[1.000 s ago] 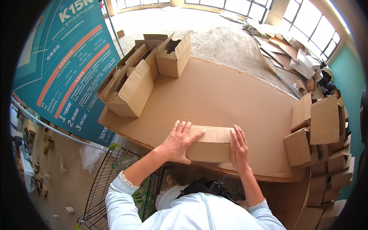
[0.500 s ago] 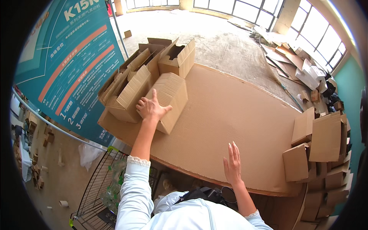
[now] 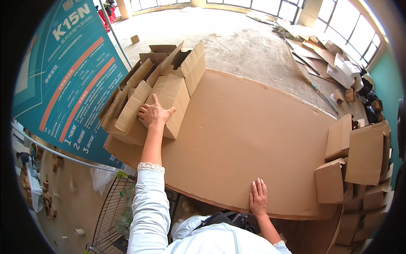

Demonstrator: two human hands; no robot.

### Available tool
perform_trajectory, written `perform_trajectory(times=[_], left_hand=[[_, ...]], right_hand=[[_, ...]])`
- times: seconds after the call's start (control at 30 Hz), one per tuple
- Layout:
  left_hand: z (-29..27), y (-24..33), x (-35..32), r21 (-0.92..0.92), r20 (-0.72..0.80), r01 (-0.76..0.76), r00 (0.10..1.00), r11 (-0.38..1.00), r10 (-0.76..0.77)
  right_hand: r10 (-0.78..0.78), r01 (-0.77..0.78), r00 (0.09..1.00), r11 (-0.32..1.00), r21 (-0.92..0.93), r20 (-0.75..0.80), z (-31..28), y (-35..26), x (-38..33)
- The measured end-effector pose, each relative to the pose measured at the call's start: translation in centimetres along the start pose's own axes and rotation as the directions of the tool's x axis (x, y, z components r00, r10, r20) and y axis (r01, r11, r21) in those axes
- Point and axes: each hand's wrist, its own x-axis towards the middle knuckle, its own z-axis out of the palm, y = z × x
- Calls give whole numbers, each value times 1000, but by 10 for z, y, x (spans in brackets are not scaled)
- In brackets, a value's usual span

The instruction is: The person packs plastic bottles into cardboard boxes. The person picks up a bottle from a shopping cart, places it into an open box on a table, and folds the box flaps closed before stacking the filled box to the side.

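My left hand (image 3: 156,111) rests with spread fingers on the top of a closed cardboard box (image 3: 179,101) at the left of the table. That box stands against a group of open-topped cardboard boxes (image 3: 135,103) with their flaps up. My right hand (image 3: 258,199) lies flat near the front edge of the cardboard-covered tabletop (image 3: 237,139), fingers straight and holding nothing.
More cardboard boxes (image 3: 367,154) are stacked along the right end. A teal banner (image 3: 72,76) stands at the left. Below it is a wire cart (image 3: 108,216) with clear plastic bottles. Flattened cardboard (image 3: 313,63) lies on the floor at the far right.
The closed box under my left hand has shifted left, up against the open boxes. My right hand has come down from above onto the tabletop. The view has turned slightly.
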Motion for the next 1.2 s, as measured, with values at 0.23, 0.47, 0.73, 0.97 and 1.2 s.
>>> perform_trajectory(times=[0.23, 0.47, 0.73, 0.97, 1.2], left_hand=[[6, -7, 8, 75, -3, 9, 1000, 997, -9], [8, 6, 40, 67, 101, -150, 985, 986, 142], [53, -14, 41, 175, -312, -282, 893, 943, 325], [14, 3, -47, 233, -518, -615, 578, 754, 631], [-23, -38, -126, -46, -481, -811, 529, 583, 699]], right_hand=[[-6, 6, 999, 1000, 1, -37, 1, -6, 0], [24, -9, 989, 995, 97, -145, -3, 6, -1], [117, -135, 746, 991, 23, -655, -182, 74, -28], [-97, -568, 513, 707, -422, -853, -392, 150, -24], [66, -487, 659, 797, -359, -749, -408, 146, 17]])
